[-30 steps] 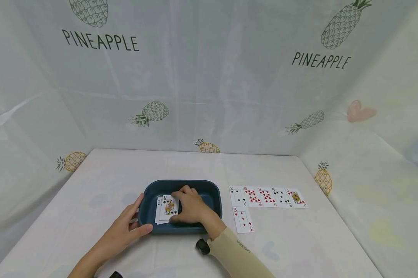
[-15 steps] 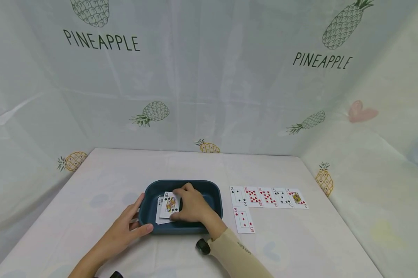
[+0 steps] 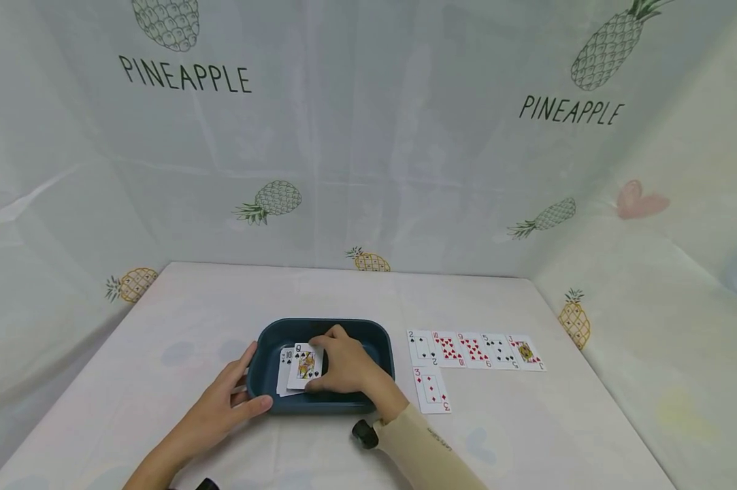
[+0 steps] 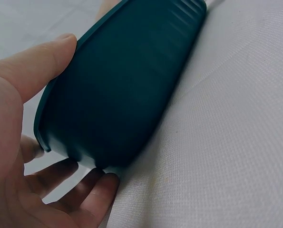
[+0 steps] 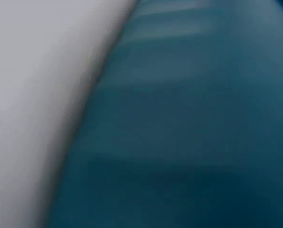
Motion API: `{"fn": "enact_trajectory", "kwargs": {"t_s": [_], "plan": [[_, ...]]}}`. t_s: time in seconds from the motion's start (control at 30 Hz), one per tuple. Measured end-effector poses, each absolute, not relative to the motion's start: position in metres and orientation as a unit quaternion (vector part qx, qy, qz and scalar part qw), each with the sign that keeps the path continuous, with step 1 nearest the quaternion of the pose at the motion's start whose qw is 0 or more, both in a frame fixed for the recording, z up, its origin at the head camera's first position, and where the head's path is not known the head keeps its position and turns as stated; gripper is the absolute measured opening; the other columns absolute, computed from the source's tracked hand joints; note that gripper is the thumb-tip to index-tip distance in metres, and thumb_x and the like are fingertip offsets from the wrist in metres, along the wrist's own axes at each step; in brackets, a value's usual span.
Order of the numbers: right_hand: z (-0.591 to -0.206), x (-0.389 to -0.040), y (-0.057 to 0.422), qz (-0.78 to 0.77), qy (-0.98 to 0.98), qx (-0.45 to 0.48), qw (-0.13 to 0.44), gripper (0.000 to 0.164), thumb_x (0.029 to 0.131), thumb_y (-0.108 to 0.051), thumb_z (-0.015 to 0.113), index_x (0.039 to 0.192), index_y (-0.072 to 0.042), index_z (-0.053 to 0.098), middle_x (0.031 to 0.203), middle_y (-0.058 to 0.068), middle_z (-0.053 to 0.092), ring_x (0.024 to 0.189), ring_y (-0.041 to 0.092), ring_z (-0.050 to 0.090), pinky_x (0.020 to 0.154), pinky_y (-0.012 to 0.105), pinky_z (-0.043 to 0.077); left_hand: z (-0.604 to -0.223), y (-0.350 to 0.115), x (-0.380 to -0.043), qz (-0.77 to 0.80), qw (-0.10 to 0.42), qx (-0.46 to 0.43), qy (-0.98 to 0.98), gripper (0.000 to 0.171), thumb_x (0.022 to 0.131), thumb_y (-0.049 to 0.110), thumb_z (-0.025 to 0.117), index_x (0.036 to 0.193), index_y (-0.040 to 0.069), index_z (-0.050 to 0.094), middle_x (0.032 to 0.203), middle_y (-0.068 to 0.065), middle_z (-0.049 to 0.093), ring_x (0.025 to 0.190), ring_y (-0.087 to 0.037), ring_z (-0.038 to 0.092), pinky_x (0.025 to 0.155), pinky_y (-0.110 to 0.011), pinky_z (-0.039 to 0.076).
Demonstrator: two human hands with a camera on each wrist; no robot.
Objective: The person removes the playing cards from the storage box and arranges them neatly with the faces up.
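A dark teal tray (image 3: 344, 404) sits mid-table with several playing cards inside. My left hand (image 3: 218, 407) holds its left end. In the left wrist view the thumb lies on the tray's rim and the fingertips touch the end wall. My right hand (image 3: 348, 361) reaches into the tray and pinches a black queen card (image 3: 305, 366) by its right side, thumb at the near edge and fingers at the far edge. Left of the queen, a black ten card (image 3: 287, 361) shows partly from under it. The right wrist view holds only the tray's outer wall (image 5: 170, 118), with the right hand out of sight.
Right of the tray, a row of face-up cards runs from a black two (image 3: 421, 348) to a jack (image 3: 526, 352). A three of diamonds (image 3: 431, 390) lies below the two. A pineapple-print cloth (image 3: 344, 136) hangs behind the table.
In the right hand, the queen card has slid a little up and then rightward, baring the corner of the ten under it. The left hand has stayed on the tray's end.
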State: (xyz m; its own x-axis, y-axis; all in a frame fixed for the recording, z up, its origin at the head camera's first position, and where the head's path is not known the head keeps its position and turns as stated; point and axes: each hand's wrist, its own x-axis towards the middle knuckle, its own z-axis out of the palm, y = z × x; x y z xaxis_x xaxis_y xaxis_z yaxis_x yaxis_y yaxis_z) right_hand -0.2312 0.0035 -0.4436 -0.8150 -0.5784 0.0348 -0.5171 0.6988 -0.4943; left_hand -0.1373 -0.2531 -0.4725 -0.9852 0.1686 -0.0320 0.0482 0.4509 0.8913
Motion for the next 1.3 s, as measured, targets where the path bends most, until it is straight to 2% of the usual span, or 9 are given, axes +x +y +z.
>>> {"fn": "enact_trajectory", "kwargs": {"t_s": [0.3, 0.53, 0.83, 1.13, 1.3], "plan": [[-0.440, -0.233, 0.025, -0.258, 0.905, -0.330, 0.073, 0.077, 0.081, -0.037, 0.095, 0.146, -0.010, 0.064, 0.131, 0.006, 0.054, 0.091, 0.008, 0.056, 0.085, 0.022, 0.053, -0.473, -0.251, -0.137, 0.502, 0.070, 0.037, 0.861, 0.100, 0.099, 0.040, 0.077, 0.173, 0.024, 0.010, 0.164, -0.025, 0.030, 0.142, -0.042, 0.052, 0.107, -0.038, 0.056], [-0.432, -0.231, 0.046, -0.268, 0.898, -0.343, 0.058, 0.076, 0.082, -0.038, 0.093, 0.148, -0.013, 0.062, 0.132, 0.003, 0.054, 0.101, 0.011, 0.057, 0.085, 0.022, 0.053, -0.473, -0.251, -0.137, 0.500, 0.066, 0.037, 0.863, 0.102, 0.098, 0.040, 0.078, 0.173, 0.025, 0.011, 0.164, -0.025, 0.029, 0.142, -0.042, 0.053, 0.106, -0.039, 0.056], [-0.417, -0.224, 0.071, -0.297, 0.894, -0.331, 0.056, 0.078, 0.082, -0.036, 0.093, 0.150, -0.016, 0.060, 0.133, -0.001, 0.053, 0.121, 0.016, 0.062, 0.098, 0.031, 0.057, -0.474, -0.252, -0.137, 0.498, 0.061, 0.040, 0.864, 0.102, 0.098, 0.040, 0.078, 0.173, 0.024, 0.011, 0.163, -0.025, 0.031, 0.139, -0.041, 0.055, 0.106, -0.039, 0.056], [-0.414, -0.218, 0.094, -0.338, 0.881, -0.328, 0.051, 0.078, 0.083, -0.037, 0.092, 0.151, -0.018, 0.059, 0.134, -0.003, 0.052, 0.121, 0.019, 0.061, 0.099, 0.044, 0.059, -0.472, -0.251, -0.136, 0.499, 0.065, 0.039, 0.863, 0.102, 0.098, 0.040, 0.077, 0.173, 0.025, 0.010, 0.165, -0.024, 0.029, 0.141, -0.042, 0.053, 0.107, -0.039, 0.055], [-0.410, -0.215, 0.108, -0.356, 0.879, -0.315, 0.047, 0.077, 0.083, -0.031, 0.093, 0.151, -0.021, 0.059, 0.135, -0.006, 0.051, 0.120, 0.017, 0.061, 0.100, 0.046, 0.059, -0.473, -0.252, -0.137, 0.513, 0.064, 0.047, 0.855, 0.101, 0.099, 0.036, 0.078, 0.173, 0.025, 0.010, 0.164, -0.024, 0.030, 0.142, -0.042, 0.052, 0.107, -0.038, 0.056]]}}
